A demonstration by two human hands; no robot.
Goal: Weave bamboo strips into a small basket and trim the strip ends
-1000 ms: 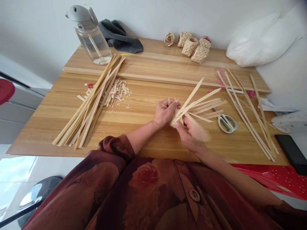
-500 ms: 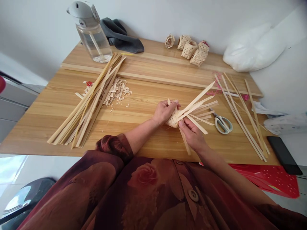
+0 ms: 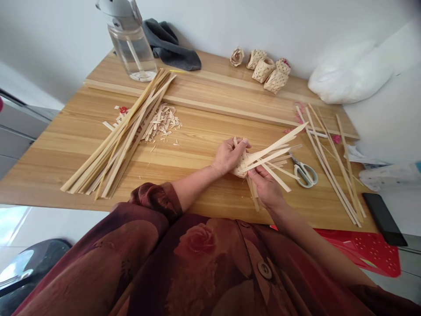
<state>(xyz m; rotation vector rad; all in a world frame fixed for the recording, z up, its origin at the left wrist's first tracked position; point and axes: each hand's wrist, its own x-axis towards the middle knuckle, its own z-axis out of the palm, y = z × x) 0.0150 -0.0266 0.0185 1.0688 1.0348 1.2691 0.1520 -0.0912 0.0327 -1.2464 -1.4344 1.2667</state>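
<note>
Here's the left hand [image 3: 228,156] curled round a small woven bamboo piece [image 3: 241,167], fingers together and clamped over its top, hiding much of the weave. The right hand [image 3: 266,186] comes in just beside it, fingertips pinched together on the loose bamboo strips [image 3: 274,153] that fan out to the right; exactly which strips they grip can't be made out. The piece sits mid-table, toward the near edge, and whether it touches the wooden table [image 3: 197,197] can't be told. Just past the strip ends lie scissors [image 3: 304,174] with pale handles, then a loose spread of long strips [image 3: 335,169] by the right edge. Left of the hands there's open tabletop, then a big bundle of strips [image 3: 113,149] beside a heap of shavings [image 3: 161,123]. Along the far edge sits a row of small woven pieces [image 3: 263,70], and a water bottle [image 3: 130,44] is cut off by the top of the frame. Part of the near edge disappears behind a patterned sleeve [image 3: 154,197].
</note>
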